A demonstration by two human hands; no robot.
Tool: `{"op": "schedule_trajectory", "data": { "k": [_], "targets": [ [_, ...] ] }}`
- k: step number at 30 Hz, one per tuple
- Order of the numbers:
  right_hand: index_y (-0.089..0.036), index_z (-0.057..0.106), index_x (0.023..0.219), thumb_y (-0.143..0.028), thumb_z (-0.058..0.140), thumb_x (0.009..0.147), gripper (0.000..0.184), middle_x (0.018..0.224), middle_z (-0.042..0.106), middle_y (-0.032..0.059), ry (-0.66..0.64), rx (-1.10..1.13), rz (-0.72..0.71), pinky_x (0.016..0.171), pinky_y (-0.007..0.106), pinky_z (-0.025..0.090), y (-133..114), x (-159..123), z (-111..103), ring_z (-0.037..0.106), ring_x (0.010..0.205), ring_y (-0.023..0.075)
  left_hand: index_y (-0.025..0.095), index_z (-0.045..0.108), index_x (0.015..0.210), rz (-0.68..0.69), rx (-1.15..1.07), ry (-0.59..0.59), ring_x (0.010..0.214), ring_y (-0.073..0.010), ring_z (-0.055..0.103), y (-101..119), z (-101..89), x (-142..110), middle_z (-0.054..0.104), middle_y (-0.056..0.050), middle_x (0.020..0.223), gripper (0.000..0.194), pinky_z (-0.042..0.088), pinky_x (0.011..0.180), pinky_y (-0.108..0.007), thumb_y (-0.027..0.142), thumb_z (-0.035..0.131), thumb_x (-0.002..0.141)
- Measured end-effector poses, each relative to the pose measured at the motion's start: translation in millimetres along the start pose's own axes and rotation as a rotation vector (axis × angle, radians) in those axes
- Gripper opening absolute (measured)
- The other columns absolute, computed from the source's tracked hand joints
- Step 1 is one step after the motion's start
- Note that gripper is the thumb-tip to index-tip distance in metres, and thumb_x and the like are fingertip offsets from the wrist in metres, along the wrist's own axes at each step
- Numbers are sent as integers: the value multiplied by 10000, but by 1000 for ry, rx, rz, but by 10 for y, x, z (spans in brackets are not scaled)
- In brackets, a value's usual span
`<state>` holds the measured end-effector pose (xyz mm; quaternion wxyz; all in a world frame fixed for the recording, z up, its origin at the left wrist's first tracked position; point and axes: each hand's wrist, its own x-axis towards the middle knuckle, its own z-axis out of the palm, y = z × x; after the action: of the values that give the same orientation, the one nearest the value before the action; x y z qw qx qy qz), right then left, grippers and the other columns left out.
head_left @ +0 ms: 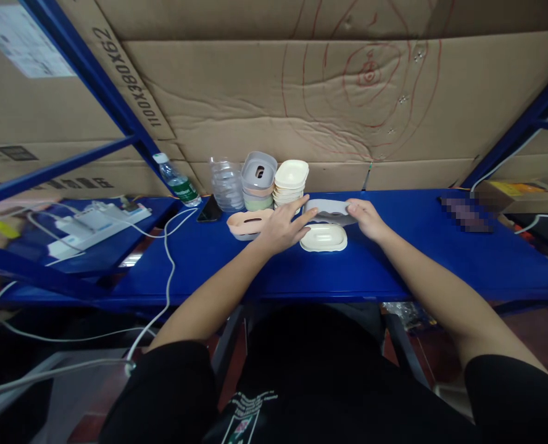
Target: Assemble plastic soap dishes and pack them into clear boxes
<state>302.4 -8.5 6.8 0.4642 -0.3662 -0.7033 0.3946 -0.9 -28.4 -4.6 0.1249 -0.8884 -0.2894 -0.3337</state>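
A grey oval plastic piece with a wavy edge (pixel 326 211) is held up, tilted, between my two hands. My right hand (pixel 365 217) pinches its right end, thumb on the near side. My left hand (pixel 284 227) is at its left end, the fingers and thumb reaching over that end and partly hiding it. Just below the grey piece, a cream oval plastic lid (pixel 324 237) lies on the blue table. Beside my left hand lies a peach slotted tissue box cover (pixel 246 222), over a greyish part and partly covered by the hand.
Behind stand a stack of cream pieces (pixel 292 176), a stack of grey, peach and green slotted pieces (pixel 259 172) and clear plastic containers (pixel 226 185). A water bottle (pixel 179 182), a phone (pixel 208 210) and white cables (pixel 170 259) lie left. A blurred-out item (pixel 468 214) lies right.
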Motion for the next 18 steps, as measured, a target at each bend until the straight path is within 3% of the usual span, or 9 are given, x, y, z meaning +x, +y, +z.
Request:
{"op": "schedule_trajectory", "data": {
  "k": [4,8,13,18],
  "targets": [
    [-205,794,955,-1029,562,779,874,662,740,92,-93,165,161,463,385,568,-20,-35,65,730,567,280,336,602,1513,67,38,3,1490,-369,578,19,-80,18,549,-192,1646,468,531,1130,-583,504,612,1077],
    [-187,779,1126,-1095,484,728,1035,660,756,105,-142,258,193,374,340,527,-95,-75,140,740,530,278,309,611,1511,67,50,-8,1501,-413,556,45,-156,34,520,-219,1666,663,502,1148,-613,694,681,976],
    [-236,684,989,-949,771,697,775,590,697,13,-80,322,235,379,323,575,-216,-81,210,697,448,225,296,616,1514,1,108,-71,1547,-436,487,138,-239,81,490,-200,1700,658,390,1221,-656,630,712,956],
    [-237,646,993,-853,852,708,709,698,764,38,-129,351,301,454,343,647,-226,-72,267,747,518,232,237,536,1611,-63,182,-167,1546,-454,460,351,-265,181,421,-211,1743,730,359,1217,-629,456,739,944]
  ]
}}
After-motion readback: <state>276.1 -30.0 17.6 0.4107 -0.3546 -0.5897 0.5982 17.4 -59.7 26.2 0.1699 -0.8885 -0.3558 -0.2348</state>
